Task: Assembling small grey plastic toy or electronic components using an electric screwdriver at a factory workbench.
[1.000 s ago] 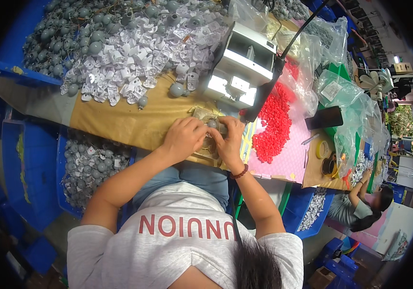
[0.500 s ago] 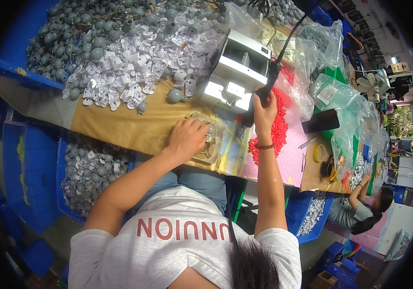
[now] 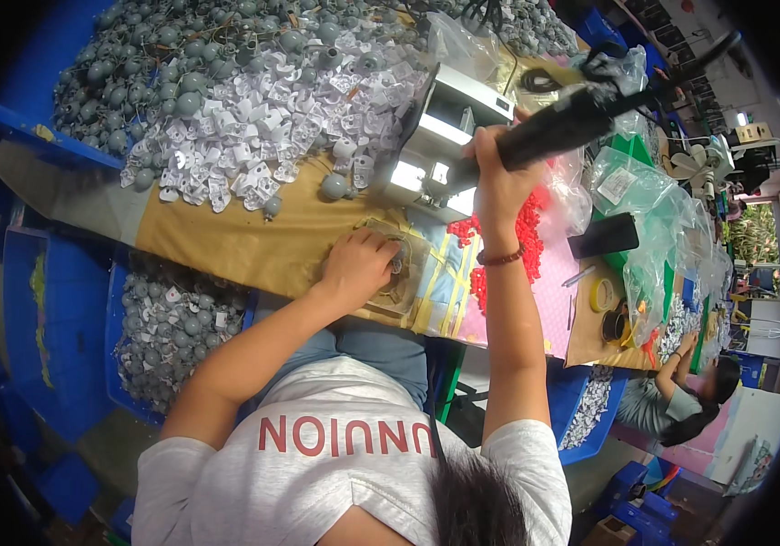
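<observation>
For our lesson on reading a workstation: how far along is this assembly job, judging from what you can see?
Done: a blue bin at the person's left side holds grey parts, whether finished is unclear. In hand: the left hand presses a small piece on the brown paper, while the right hand grips a black power tool raised above it. Left: large heaps of white pieces and grey balls remain.

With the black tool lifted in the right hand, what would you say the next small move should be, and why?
Probably lower the black tool toward the small part under the left hand: the right hand holds it raised above the bench, while the left hand presses the part on the brown paper.
</observation>
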